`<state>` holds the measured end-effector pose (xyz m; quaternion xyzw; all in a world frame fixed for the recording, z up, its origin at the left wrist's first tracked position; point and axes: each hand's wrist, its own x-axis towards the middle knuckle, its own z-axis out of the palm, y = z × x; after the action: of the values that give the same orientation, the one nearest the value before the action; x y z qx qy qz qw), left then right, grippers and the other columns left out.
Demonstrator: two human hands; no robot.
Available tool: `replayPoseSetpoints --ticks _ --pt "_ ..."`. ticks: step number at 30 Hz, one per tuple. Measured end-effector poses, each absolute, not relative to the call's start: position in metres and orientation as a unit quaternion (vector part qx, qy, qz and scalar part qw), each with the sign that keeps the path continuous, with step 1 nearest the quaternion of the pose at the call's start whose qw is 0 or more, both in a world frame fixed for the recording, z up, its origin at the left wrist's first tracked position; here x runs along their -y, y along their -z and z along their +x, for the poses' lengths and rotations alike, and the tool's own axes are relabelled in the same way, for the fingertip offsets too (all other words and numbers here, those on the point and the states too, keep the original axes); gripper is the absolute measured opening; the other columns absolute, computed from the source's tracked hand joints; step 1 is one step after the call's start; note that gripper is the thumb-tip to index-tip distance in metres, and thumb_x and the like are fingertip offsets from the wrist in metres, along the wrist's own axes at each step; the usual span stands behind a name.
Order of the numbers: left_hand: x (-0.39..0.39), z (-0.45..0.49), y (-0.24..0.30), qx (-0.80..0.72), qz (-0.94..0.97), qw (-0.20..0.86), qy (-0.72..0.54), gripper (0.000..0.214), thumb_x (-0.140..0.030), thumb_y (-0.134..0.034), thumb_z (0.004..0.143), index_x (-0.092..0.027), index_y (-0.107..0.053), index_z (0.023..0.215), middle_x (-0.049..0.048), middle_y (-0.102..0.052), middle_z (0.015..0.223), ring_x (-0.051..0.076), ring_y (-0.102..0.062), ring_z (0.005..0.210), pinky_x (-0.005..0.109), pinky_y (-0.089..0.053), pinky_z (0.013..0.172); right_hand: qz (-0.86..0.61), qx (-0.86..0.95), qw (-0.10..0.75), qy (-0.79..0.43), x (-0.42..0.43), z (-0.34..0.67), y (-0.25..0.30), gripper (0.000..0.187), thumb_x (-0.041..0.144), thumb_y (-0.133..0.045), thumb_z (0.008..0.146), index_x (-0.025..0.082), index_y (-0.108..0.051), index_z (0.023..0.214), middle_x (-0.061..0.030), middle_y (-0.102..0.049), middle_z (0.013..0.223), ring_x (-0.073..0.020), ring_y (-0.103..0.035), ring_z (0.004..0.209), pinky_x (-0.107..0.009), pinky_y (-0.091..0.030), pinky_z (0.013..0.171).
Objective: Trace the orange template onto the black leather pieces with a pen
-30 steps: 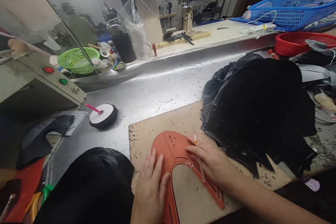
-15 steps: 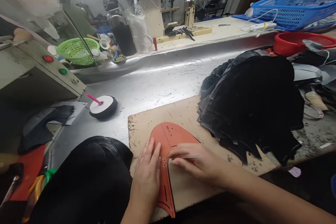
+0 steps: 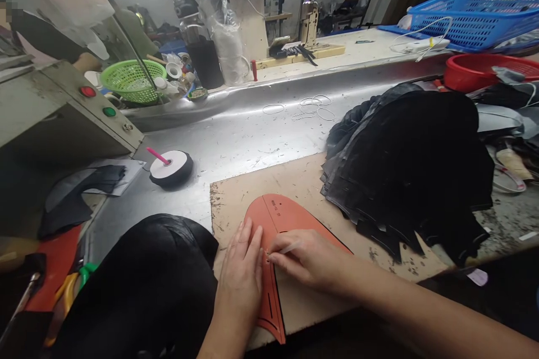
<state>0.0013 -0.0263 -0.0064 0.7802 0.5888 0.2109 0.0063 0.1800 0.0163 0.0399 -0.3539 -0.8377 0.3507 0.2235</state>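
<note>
An orange template (image 3: 290,214) with printed marks and cut slots lies over black material on a tan board (image 3: 236,193). Black edges peek out along its right side. My left hand (image 3: 242,269) rests flat on the template's left part, fingers stretched forward. Pinched in my right hand (image 3: 309,255) is a thin pale pen (image 3: 289,248); its tip is hidden by the fingers, close to the small holes in the template's middle. To the left of my left hand lies a pile of black cut pieces (image 3: 143,286).
A large stack of black pieces (image 3: 412,151) covers the board's right side. Beyond the board stands a tape roll (image 3: 170,168) with a pink stick. Scissors (image 3: 67,291) lie at lower left. Baskets, a red basin (image 3: 467,73) and a control box (image 3: 80,98) border the metal surface.
My right hand has shifted slightly left relative to the template, toward the small holes, and the pen tilts more. My left hand stays flat on the template. The whole view has moved slightly.
</note>
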Motion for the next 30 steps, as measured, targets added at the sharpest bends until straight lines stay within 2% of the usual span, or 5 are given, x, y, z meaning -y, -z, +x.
replayPoseSetpoints --ticks 5,12,17,26,30 --pt "0.026 0.001 0.005 -0.581 0.788 -0.008 -0.205 0.040 -0.017 -0.038 0.090 -0.017 -0.051 0.128 0.0137 -0.049 0.138 0.022 -0.046 0.127 0.042 -0.044 0.100 -0.338 0.852 0.215 -0.336 -0.016 0.178 -0.040 0.013 0.019 -0.051 0.088 0.016 -0.063 0.083 -0.0031 -0.067 0.079 -0.0150 -0.062 0.074 -0.024 -0.045 0.067" --pt "0.023 0.001 0.006 -0.586 0.783 -0.013 -0.205 0.041 -0.020 -0.042 0.090 -0.021 -0.049 0.130 0.0112 -0.049 0.138 0.023 -0.046 0.127 0.042 -0.044 0.099 -0.437 0.771 0.257 -0.386 -0.031 0.227 -0.049 0.026 0.023 -0.043 0.091 0.016 -0.064 0.077 -0.0022 -0.067 0.080 -0.0118 -0.062 0.069 -0.020 -0.044 0.063" --pt "0.021 0.001 0.007 -0.589 0.781 -0.014 -0.207 0.042 -0.022 -0.041 0.090 -0.023 -0.049 0.131 0.0098 -0.050 0.138 0.025 -0.048 0.125 0.043 -0.046 0.097 -0.449 0.778 0.236 -0.371 -0.027 0.241 -0.044 0.023 0.025 -0.045 0.091 0.017 -0.065 0.081 -0.0011 -0.067 0.076 -0.0118 -0.062 0.066 -0.020 -0.043 0.059" --pt "0.021 0.001 0.007 -0.584 0.787 -0.033 -0.194 0.041 -0.021 -0.042 0.089 -0.022 -0.049 0.130 0.0102 -0.050 0.138 0.025 -0.049 0.125 0.041 -0.047 0.096 -0.442 0.797 0.234 -0.339 -0.030 0.236 -0.040 0.024 0.025 -0.044 0.090 0.017 -0.064 0.081 -0.0031 -0.068 0.076 -0.0135 -0.062 0.067 -0.022 -0.044 0.062" --pt "0.021 0.001 0.007 -0.582 0.790 -0.039 -0.191 0.040 -0.020 -0.042 0.089 -0.020 -0.050 0.129 0.0115 -0.051 0.137 0.024 -0.049 0.124 0.040 -0.047 0.095 -0.425 0.807 0.252 -0.323 -0.031 0.231 -0.036 0.023 0.025 -0.044 0.091 0.017 -0.064 0.084 -0.0038 -0.068 0.082 -0.0150 -0.063 0.077 -0.023 -0.046 0.069"
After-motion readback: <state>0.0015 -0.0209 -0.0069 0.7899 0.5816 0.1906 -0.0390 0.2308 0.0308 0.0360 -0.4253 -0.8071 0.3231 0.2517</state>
